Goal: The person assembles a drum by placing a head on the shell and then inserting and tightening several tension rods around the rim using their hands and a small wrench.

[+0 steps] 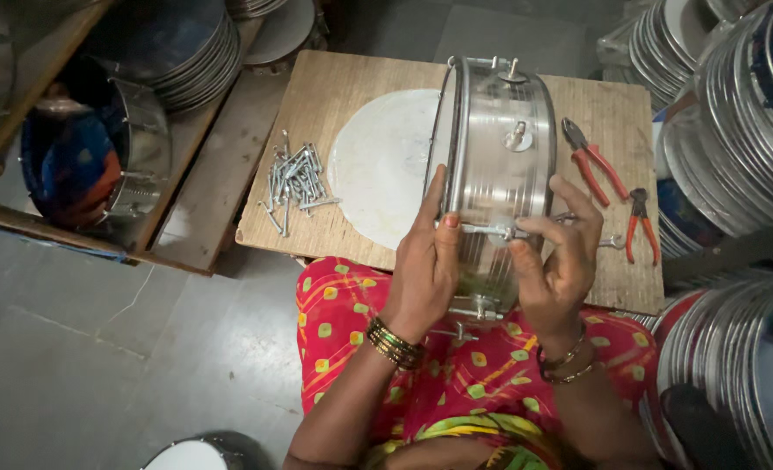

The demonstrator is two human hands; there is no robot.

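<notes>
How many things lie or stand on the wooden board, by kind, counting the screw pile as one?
Shiny metal drum shell, stood on edge, held by left hand and right hand: 1
Round white drum skin: 1
Red-handled pliers: 2
Pile of silver screws: 1
Total: 5

Drum shell (495,174) stands on edge on the bench (334,96), its near end over the person's lap. Left hand (423,265) on its left rim, right hand (556,261) on its right side at a tension rod (499,231). Round drumhead (378,165) lies flat left of the shell, partly behind it. Pile of bolts (295,183) further left. Two pliers (597,161) (640,224) right of the shell. Stacked hoops (743,113) right of the bench.
</notes>
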